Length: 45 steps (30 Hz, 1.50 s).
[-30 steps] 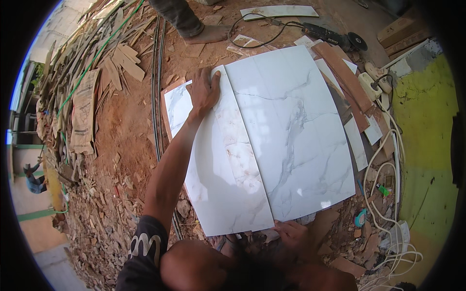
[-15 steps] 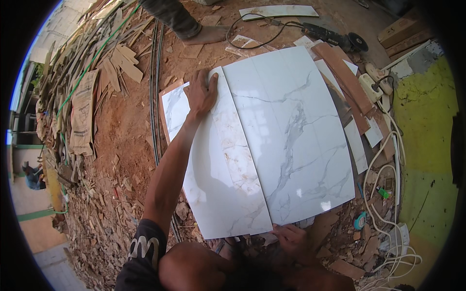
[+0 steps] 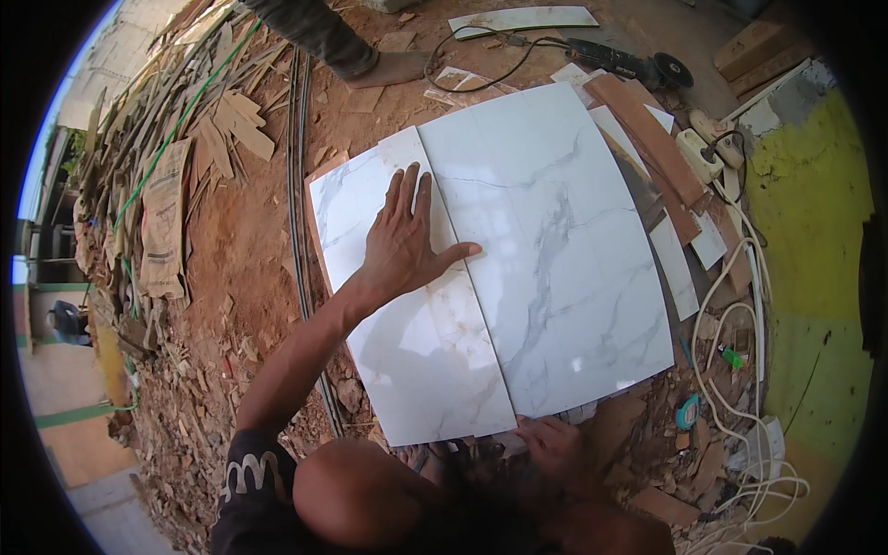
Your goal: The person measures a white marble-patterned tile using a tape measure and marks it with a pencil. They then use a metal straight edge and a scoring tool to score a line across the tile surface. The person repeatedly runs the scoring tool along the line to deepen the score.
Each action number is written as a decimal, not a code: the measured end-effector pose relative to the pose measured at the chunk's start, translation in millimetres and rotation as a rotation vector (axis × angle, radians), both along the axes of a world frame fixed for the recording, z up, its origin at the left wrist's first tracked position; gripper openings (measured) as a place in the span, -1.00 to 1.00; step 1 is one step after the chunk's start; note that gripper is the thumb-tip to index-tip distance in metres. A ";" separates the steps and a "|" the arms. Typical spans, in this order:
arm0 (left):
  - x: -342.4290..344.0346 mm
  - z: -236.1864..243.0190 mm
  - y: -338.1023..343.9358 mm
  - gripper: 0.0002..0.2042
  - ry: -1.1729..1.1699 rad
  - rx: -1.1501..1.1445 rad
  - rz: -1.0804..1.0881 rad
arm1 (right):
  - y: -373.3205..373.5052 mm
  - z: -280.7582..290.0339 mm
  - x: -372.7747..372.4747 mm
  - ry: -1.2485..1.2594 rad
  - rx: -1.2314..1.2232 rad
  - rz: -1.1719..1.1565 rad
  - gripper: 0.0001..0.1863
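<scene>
Marbled tiles point(image 3: 583, 277), left hand point(image 3: 404, 247) spread atop, right hand point(image 3: 552, 441) apparently touching edge.

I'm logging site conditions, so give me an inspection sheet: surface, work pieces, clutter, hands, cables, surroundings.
Surface: reddish earth, with rubble nearer the person.
Work pieces: large white marbled tile; narrower marbled piece along its left side, overlap unclear.
Clutter: angle grinder, brown strip, turquoise tape measure, wood scraps.
Hands: left hand spread on the narrower marbled piece, thumb crossing its straight edge; right hand at the tiles' near edge, grip unclear.
Cables: white cable looped at right; black cord curled beyond the tile.
Surroundings: yellow-green wall at right; another person's bare foot beyond the tile.
</scene>
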<state>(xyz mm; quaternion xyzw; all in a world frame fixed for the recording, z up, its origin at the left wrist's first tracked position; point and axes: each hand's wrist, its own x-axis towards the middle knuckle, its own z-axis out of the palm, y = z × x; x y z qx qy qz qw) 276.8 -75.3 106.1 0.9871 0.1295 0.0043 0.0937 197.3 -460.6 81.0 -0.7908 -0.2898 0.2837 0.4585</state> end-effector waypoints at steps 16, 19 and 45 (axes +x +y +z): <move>-50.4 -9.2 -31.4 0.72 0.286 -0.029 -0.180 | -20.7 44.6 40.9 0.648 0.026 -0.075 -0.52; -50.8 -14.4 -32.6 0.71 0.295 -0.031 -0.169 | -14.4 45.1 28.8 0.599 0.043 -0.079 -0.53; -57.6 -27.8 -31.5 0.71 0.159 -0.095 -0.144 | 11.2 25.6 -25.4 -0.096 -0.200 -0.125 -0.93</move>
